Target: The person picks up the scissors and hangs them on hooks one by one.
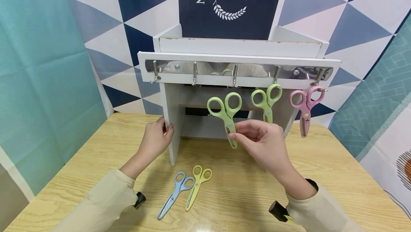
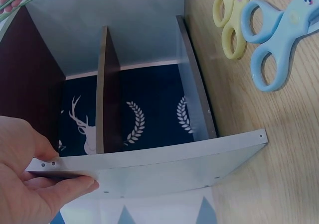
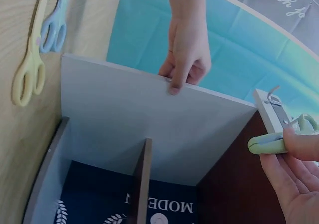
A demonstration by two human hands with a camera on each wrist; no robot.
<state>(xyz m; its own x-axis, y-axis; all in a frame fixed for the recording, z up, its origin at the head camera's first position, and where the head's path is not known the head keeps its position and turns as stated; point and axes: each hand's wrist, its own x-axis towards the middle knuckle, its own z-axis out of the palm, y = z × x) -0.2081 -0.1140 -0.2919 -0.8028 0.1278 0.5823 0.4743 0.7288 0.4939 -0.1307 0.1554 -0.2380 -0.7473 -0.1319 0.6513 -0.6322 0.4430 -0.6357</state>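
Observation:
My right hand (image 1: pixel 268 146) pinches green scissors (image 1: pixel 227 116) near the blade end, handles up, below the hook rail (image 1: pixel 224 56). In the right wrist view, thumb and fingers hold the green blade (image 3: pixel 269 143). My left hand (image 1: pixel 153 138) grips the front edge of the left side panel (image 1: pixel 171 142) of a white shelf unit, thumb on one face and fingers on the other. A second pair of green scissors (image 1: pixel 267 102) hangs from a hook, partly behind my right hand. Pink scissors (image 1: pixel 305 110) hang from the rightmost hook.
Blue scissors (image 1: pixel 174 194) and yellow scissors (image 1: pixel 196 189) lie side by side on the wooden table (image 1: pixel 106 153) before the unit. Three hooks at the left and middle of the rail carry nothing. Patterned cloth (image 1: pixel 106 35) hangs behind.

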